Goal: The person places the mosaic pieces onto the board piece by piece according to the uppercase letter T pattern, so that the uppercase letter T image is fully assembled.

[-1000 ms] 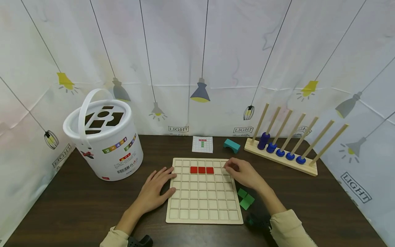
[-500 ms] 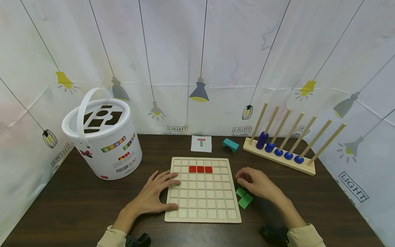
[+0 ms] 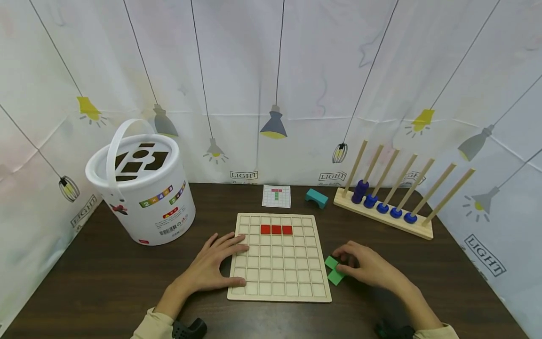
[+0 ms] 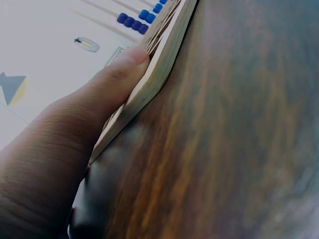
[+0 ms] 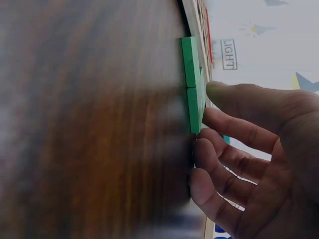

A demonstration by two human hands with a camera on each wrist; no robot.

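A pale wooden grid board lies flat on the dark table, with three red square tiles in a row in its second row. My left hand rests along the board's left side, fingers spread onto its edge; in the left wrist view the thumb lies on the rim. Beside the board's right edge lie small green tiles, seen edge-on as green blocks in the right wrist view. My right hand is over them, thumb and index close to one tile, fingers loosely bent. Whether it touches is unclear.
Behind the board lie a printed pattern card and a teal arch block. A white lidded bucket stands at the left. At the back right is a wooden peg stand with blue beads. A lamp-print curtain hangs behind.
My right hand has moved from the board's upper right corner down to the green tiles. The left thumb has slid down the board's left edge, and the board has shifted slightly away.
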